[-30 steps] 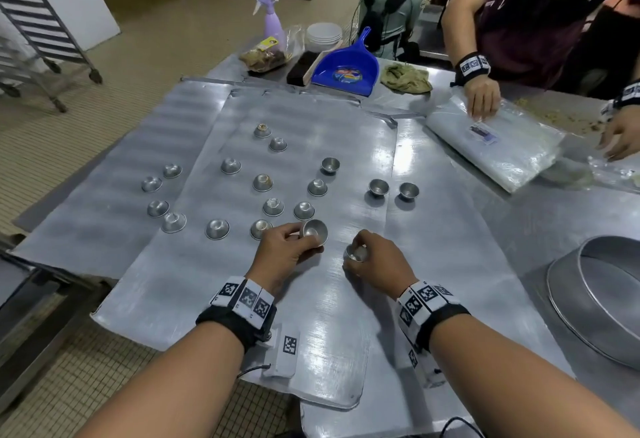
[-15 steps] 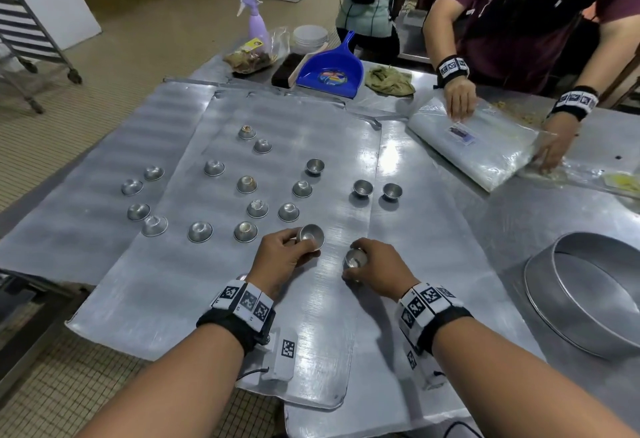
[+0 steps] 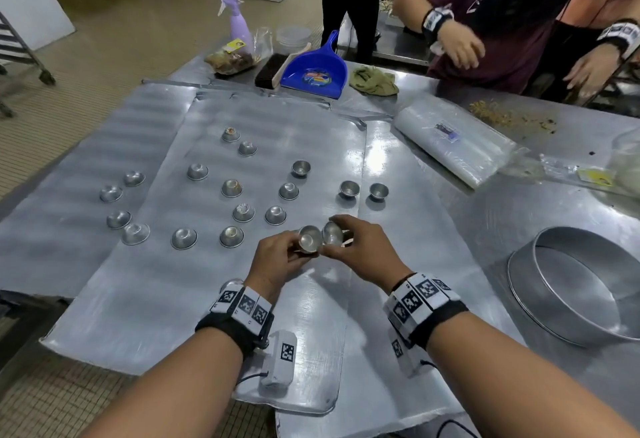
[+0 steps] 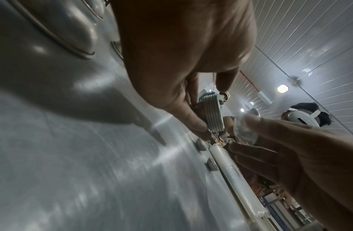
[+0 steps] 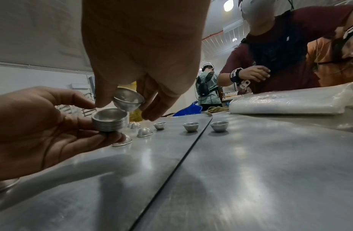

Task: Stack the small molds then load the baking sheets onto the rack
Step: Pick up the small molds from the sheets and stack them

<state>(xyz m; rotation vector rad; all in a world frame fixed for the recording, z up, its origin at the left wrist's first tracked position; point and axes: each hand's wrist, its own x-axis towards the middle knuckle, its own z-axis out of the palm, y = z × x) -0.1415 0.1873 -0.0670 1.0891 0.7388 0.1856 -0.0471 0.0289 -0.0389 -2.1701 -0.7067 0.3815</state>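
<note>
Lifted and brought together since a second ago: left hand (image 5: 39, 129) gripping nested stack of molds (image 5: 109, 119), right hand (image 5: 144, 51) pinching single mold (image 5: 129, 100) just above it. Roughly eighteen loose molds (image 3: 232, 188) left on baking sheets (image 3: 104, 299); rack loading not begun.

Small molds (image 3: 231, 236) and baking sheets (image 3: 145, 278) are dull brushed metal; the counter (image 3: 519, 215) is glossier steel; the dustpan (image 3: 313, 72) is shiny blue plastic.

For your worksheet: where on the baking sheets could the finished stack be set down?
Bare sheet lies near the left hand, below the loose molds. Another patch lies between the right hand and the round pan. The sheet's middle is crowded.
</note>
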